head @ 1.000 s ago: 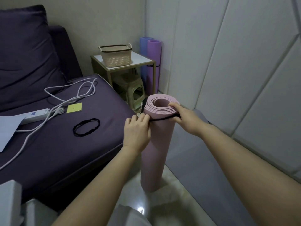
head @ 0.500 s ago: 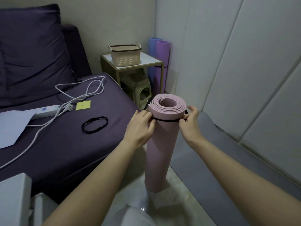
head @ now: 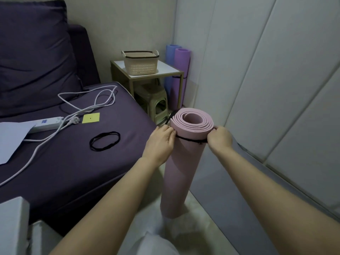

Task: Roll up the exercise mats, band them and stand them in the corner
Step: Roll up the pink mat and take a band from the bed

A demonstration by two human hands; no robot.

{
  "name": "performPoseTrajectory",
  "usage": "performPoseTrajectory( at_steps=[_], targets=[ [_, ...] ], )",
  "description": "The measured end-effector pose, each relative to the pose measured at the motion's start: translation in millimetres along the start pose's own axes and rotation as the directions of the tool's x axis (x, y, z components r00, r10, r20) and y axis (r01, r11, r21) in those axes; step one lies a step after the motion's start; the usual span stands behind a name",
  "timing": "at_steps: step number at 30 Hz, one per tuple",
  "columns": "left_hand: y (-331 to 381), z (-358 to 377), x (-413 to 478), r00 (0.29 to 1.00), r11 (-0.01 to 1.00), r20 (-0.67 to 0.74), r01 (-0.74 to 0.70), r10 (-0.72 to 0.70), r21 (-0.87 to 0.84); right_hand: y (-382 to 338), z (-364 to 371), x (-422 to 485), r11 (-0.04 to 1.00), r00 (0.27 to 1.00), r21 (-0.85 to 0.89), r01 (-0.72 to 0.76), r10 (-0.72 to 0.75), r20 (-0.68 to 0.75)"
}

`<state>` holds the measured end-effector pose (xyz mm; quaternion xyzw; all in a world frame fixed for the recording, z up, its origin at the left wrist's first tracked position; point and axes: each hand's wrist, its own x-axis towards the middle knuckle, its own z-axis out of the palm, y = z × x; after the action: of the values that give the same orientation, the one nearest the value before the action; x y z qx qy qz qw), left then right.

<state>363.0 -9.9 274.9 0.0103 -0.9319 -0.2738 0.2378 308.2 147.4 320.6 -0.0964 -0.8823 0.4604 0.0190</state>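
Left hand and right hand at frame centre, fingers curled pinching black band, pink rolled mat upright, long axis vertical.

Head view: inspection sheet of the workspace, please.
Surface: floor, pale, partly covered by a flat grey mat.
Job's things: pink mat rolled, upright on the floor; band near its top; blue mat and purple mat rolled, standing in the corner; spare band on the sofa.
Clutter: paper and yellow note on the sofa.
Hands: left hand and right hand pinch the band at opposite sides.
Cables: power strip with white cable looped on the sofa.
Surroundings: basket on side table, stool beneath.
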Motion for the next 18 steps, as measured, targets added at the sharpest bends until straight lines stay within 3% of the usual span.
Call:
performPoseTrajectory(
  at_steps=[2, 6, 10, 12, 14, 16, 18],
  targets=[
    [3.5, -0.6, 2.6, 1.0, 0.999, 0.031, 0.005, -0.004, -0.038, 0.2, 2.3, 16.5, 0.999, 0.998, 0.003, -0.037, 0.037, 0.049],
    [11.8, -4.2, 0.2, 0.997, 0.994, 0.063, -0.049, 0.055, -0.093, 4.0, -5.8, 28.5, 0.964, 0.975, 0.173, -0.203, 0.183, 0.126],
    [7.7, -7.3, -7.0, 0.986, 0.98, 0.023, -0.162, 0.166, -0.111, 12.4, -12.3, 29.0, 0.969, 0.978, 0.149, -0.198, 0.185, 0.097],
    [8.0, -6.5, -7.1, 0.99, 0.972, -0.034, -0.144, 0.14, -0.184, 15.4, -12.9, 27.5, 0.962, 0.976, 0.193, -0.195, 0.171, 0.135],
    [17.5, -2.6, -10.4, 0.985, 0.917, -0.17, -0.032, -0.04, -0.398, 17.4, -7.7, 26.8, 0.941, 0.971, 0.272, -0.201, 0.155, 0.179],
    [26.4, 6.6, -11.5, 0.911, 0.782, -0.278, 0.072, -0.305, -0.62, 18.2, 0.1, 24.4, 0.918, 0.971, 0.338, -0.208, 0.151, 0.187],
    [33.7, 14.2, -11.0, 0.823, 0.637, -0.283, 0.12, -0.493, -0.762, 19.0, 1.5, 23.8, 0.907, 0.967, 0.354, -0.229, 0.169, 0.192]
  ],
)
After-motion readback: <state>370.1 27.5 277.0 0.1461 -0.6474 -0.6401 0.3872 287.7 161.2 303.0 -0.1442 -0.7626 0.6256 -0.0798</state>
